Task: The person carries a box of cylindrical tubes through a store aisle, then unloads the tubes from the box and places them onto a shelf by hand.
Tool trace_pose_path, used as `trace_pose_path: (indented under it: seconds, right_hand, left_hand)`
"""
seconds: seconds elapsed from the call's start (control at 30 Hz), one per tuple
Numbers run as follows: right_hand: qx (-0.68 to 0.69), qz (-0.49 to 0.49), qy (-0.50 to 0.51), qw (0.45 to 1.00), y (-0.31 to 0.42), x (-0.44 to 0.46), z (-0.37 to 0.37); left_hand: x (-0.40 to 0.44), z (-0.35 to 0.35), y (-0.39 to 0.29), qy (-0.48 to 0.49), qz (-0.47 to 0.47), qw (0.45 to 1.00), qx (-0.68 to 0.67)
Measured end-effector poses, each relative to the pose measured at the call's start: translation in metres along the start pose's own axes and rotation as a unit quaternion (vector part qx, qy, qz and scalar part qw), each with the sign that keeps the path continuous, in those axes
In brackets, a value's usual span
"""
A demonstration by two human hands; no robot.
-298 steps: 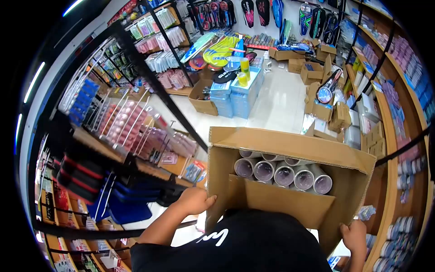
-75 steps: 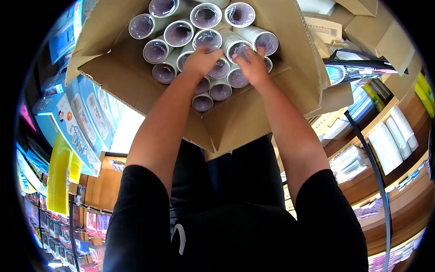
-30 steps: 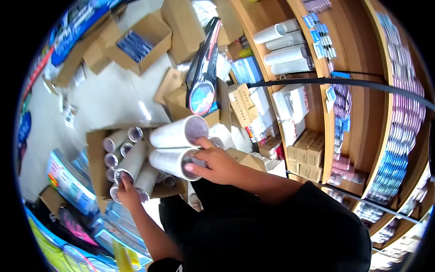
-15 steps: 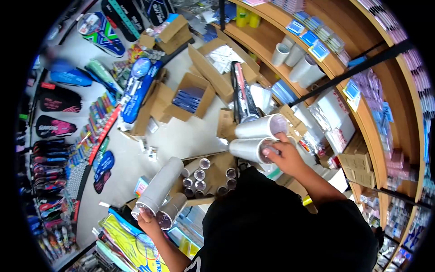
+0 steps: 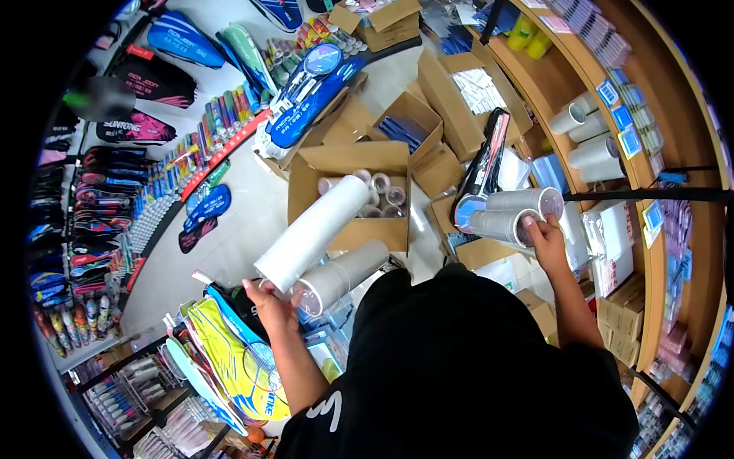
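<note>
My left hand [image 5: 275,310] is closed around the near ends of two long white tubes, which look like shuttlecock tubes. The upper tube [image 5: 313,233] slants up and across the corner of an open cardboard box [image 5: 348,157]; the lower tube [image 5: 348,271] lies beside it. Several similar tubes [image 5: 394,196] stand in that box, their round ends facing up. Out to the right, my right hand [image 5: 547,239] grips the ends of two more white tubes [image 5: 497,224], held side by side. Parts of the fingers are hidden behind the tubes.
Wooden shelves [image 5: 650,84] line the right, with more white tubes [image 5: 592,157] on one. Further open cartons [image 5: 459,99] stand ahead. A racket bag [image 5: 482,168] leans near my right-hand tubes. Yellow-green racket bags [image 5: 229,356] lie at lower left, and sports goods line the left wall.
The view has shifted, so the box appears higher and more upright. My left-hand tubes now overlap the box's lower left corner. My right-hand tubes appear further right of it. Both hands keep their hold.
</note>
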State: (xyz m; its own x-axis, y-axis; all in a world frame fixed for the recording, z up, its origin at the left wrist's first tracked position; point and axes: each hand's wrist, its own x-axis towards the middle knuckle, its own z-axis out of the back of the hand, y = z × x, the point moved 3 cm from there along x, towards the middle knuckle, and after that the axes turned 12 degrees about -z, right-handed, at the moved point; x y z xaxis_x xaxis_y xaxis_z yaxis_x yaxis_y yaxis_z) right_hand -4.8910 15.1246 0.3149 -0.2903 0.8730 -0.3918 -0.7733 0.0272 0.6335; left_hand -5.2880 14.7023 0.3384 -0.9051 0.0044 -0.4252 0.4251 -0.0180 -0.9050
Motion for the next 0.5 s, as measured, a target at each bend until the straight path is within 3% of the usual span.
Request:
trace_pose_path:
  seconds: [0.2, 0.3, 0.43, 0.5]
  right_hand:
    - [0.008, -0.058, 0.024, 0.998, 0.026, -0.009, -0.039]
    - [0.046, -0.063, 0.011, 0.997, 0.024, -0.01, -0.049]
    - [0.055, -0.047, 0.005, 0.997, 0.053, -0.001, -0.046]
    - [0.056, -0.052, -0.012, 0.997, 0.062, 0.016, -0.039]
  left_hand:
    - [0.058, -0.016, 0.005, 0.046, -0.038, 0.994, 0.087]
    - [0.097, -0.004, 0.018, 0.069, -0.138, 0.965, 0.211]
    - [0.125, 0.0, 0.013, 0.113, -0.159, 0.941, 0.275]
    - [0.141, 0.008, 0.018, 0.091, -0.229, 0.907, 0.342]
